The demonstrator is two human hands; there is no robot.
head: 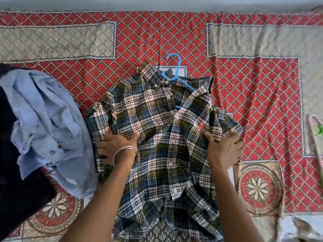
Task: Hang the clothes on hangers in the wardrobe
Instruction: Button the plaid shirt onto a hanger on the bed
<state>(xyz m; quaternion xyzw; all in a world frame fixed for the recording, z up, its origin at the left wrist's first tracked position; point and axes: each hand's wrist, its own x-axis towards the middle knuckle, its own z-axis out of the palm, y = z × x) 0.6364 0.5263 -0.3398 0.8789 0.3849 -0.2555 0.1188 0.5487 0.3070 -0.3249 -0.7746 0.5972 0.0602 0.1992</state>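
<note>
On the bed's left edge a crumpled blue shirt [47, 119] waits in a heap on the patterned bedspread [253, 84]. Beside it the left hand [117, 147] grasps a bunch of the plaid shirt [157, 130], which lies front-up mid-bed. The blue hanger [176, 74] pokes from the collar, its right arm showing outside the cloth. The right hand [225, 145] pinches the other side. Risk, as I judge it: the right shoulder looks unseated, so lifting may let the shirt slide off.
</note>
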